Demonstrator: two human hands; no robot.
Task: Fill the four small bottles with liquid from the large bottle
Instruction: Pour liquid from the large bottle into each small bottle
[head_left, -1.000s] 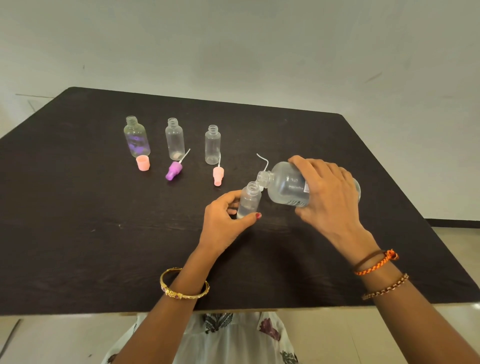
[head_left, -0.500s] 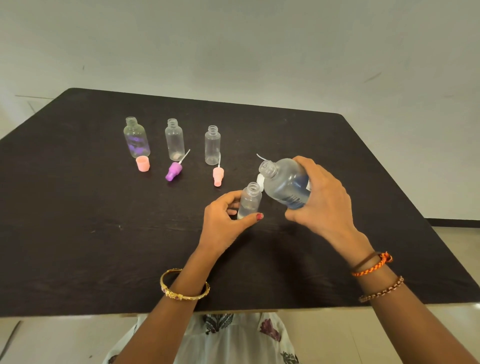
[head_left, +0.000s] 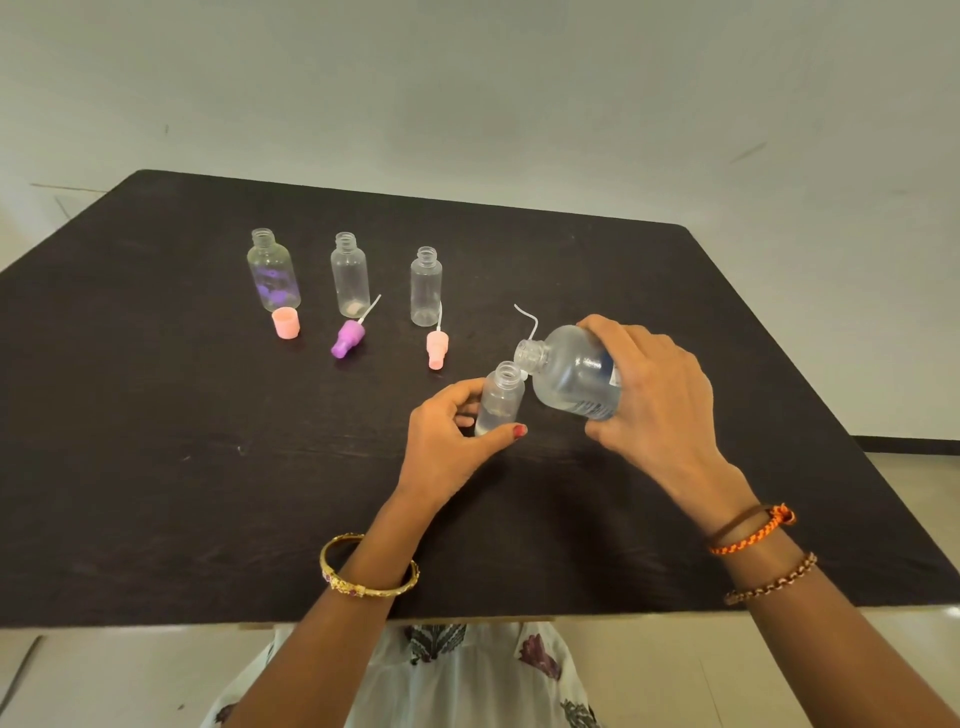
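Bottles for a filling job stand on a dark, wood-grained desk (head_left: 156, 467) set against a pale wall, with light floor showing beyond its right and near edges. Over the desk's middle, the right hand (head_left: 654, 410) wraps around a large bottle (head_left: 571, 374) of clear plastic with a blue-printed label, tipped sideways so its open neck sits just above the mouth of a small bottle (head_left: 501, 397). The left hand (head_left: 452, 441) grips that small bottle upright, fingers and thumb curled round its lower body; a little clear liquid shows at its bottom. Behind the large bottle's neck a thin white curved tube (head_left: 527, 319) is visible. Farther back on the left, three more small bottles stand in a row, uncapped: one with a purple tint (head_left: 272, 273), a middle one (head_left: 349, 275) and a third (head_left: 426, 288). In front of them lie a pink cap (head_left: 285, 322), a purple spray top (head_left: 347, 338) and a pink spray top (head_left: 436, 349). A gold bangle (head_left: 369, 571) circles the left wrist; braided bands (head_left: 753, 530) circle the right.
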